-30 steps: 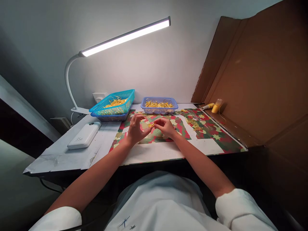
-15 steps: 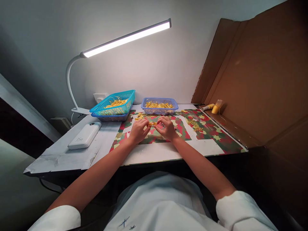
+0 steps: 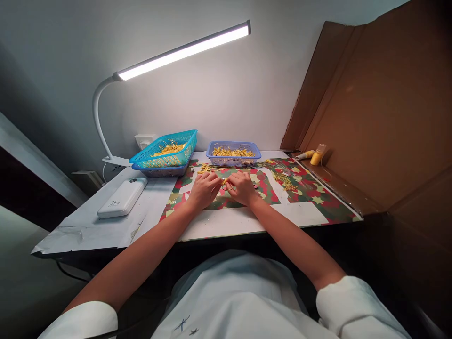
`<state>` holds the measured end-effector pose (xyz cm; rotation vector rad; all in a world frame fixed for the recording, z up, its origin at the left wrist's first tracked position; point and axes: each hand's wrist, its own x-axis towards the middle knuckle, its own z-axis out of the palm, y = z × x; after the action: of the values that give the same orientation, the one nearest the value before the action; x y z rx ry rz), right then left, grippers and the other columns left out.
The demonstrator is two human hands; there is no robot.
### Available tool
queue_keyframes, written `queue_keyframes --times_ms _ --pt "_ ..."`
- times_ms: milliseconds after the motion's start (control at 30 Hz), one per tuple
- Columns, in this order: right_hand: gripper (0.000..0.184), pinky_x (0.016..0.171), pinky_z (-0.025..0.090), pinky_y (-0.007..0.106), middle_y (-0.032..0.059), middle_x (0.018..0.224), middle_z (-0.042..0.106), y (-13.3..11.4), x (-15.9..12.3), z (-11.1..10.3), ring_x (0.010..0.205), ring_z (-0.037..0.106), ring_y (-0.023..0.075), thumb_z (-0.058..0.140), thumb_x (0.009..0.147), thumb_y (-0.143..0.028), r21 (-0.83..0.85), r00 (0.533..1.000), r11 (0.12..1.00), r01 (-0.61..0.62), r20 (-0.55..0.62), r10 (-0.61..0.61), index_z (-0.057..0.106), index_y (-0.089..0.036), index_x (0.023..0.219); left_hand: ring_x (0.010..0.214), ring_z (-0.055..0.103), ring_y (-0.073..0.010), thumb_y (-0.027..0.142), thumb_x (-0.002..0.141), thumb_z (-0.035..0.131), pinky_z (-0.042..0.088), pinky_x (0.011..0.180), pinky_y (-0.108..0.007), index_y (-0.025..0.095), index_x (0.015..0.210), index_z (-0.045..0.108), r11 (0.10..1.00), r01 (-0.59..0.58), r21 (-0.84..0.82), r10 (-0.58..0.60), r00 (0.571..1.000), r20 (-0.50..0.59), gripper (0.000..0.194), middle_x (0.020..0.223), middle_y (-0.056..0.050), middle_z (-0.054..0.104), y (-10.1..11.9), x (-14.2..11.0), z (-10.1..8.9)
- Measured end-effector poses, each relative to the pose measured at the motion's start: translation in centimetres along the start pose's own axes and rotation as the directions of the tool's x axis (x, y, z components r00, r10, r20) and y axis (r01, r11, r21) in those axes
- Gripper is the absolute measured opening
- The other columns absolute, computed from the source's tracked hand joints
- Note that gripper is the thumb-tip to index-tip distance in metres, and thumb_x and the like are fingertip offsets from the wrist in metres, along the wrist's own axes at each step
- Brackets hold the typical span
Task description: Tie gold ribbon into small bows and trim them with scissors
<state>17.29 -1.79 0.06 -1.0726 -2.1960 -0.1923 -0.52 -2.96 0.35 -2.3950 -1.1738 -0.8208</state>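
Note:
My left hand (image 3: 205, 190) and my right hand (image 3: 242, 188) meet over the camouflage-patterned sheet on the table. Between their fingertips is a small yellow ribbon-like piece (image 3: 224, 181), with a thin loop hanging below it near the right fingers. Both hands are closed on this piece, and fingers hide much of it. Just beyond the left hand lies a bunch of yellow strips (image 3: 208, 168). A small dark red item (image 3: 255, 186) rests right of the right hand.
A turquoise basket (image 3: 190, 145) of yellow pieces sits on a blue one at the back left. Another blue basket (image 3: 233, 162) of yellow pieces stands at the back. A white power bank (image 3: 122, 197), gold cord (image 3: 286, 181), yellow thread spool (image 3: 318, 155) and lamp (image 3: 183, 49) surround the workspace.
My left fingers, raised and spread a second ago, have come down and curled in. The hands have drawn closer together around the yellow piece, and a thin loop now shows below it.

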Motion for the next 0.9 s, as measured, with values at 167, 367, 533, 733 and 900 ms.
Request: queue_keyframes --times_ms 167,367,533,733,900 --pt "0.016 0.071 0.029 0.032 0.0000 0.065 0.058 0.3 0.2 0.8 0.067 0.049 0.0151 0.051 0.079 -0.017 0.143 0.996 0.989 -0.044 -0.072 0.055 0.051 -0.019 0.063 0.088 0.053 -0.0239 0.029 0.095 0.044 0.035 0.076 -0.037 0.021 0.089 0.063 1.000 0.009 -0.001 -0.009 1.000 0.007 0.021 0.091 -0.006 0.065 -0.1 -0.1 0.3" --pt "0.018 0.067 0.032 0.030 -0.0010 0.058 0.049 0.6 0.2 1.6 0.061 0.044 0.0144 0.049 0.074 -0.017 0.240 0.979 0.971 -0.007 -0.196 0.055 0.043 -0.021 0.058 0.087 0.053 -0.0231 0.027 0.093 0.046 0.036 0.075 -0.037 0.021 0.081 0.062 0.994 0.079 -0.080 -0.080 0.997 -0.007 0.020 0.085 -0.005 0.065 0.0 0.2 0.5" --pt "0.018 0.067 0.033 0.030 -0.0007 0.058 0.049 0.5 0.2 1.7 0.061 0.043 0.0147 0.048 0.073 -0.016 0.226 0.974 0.974 -0.004 -0.220 0.055 0.040 -0.021 0.057 0.083 0.053 -0.0222 0.028 0.092 0.048 0.037 0.075 -0.036 0.021 0.077 0.061 0.981 0.123 -0.151 -0.125 0.992 -0.007 0.020 0.081 -0.004 0.065 0.1 0.3 0.6" --pt "0.014 0.074 0.030 0.032 -0.0006 0.062 0.054 0.5 -0.3 0.7 0.067 0.050 0.0151 0.051 0.076 -0.020 0.168 0.995 0.986 0.026 -0.101 -0.009 0.049 -0.019 0.062 0.083 0.053 -0.0221 0.025 0.091 0.047 0.037 0.074 -0.036 0.020 0.077 0.060 0.984 0.097 -0.151 -0.100 0.995 -0.017 0.020 0.079 -0.005 0.064 -0.1 0.1 0.6" --pt "0.008 0.077 0.025 0.034 0.0012 0.070 0.061 0.7 -0.5 -0.2 0.073 0.052 0.0170 0.056 0.076 -0.025 0.021 0.999 0.999 0.049 -0.015 -0.049 0.056 -0.018 0.073 0.086 0.051 -0.0232 0.027 0.094 0.044 0.036 0.077 -0.037 0.022 0.085 0.063 0.998 0.018 -0.058 -0.018 1.000 -0.005 0.022 0.086 -0.005 0.065 -0.4 -0.1 0.3"
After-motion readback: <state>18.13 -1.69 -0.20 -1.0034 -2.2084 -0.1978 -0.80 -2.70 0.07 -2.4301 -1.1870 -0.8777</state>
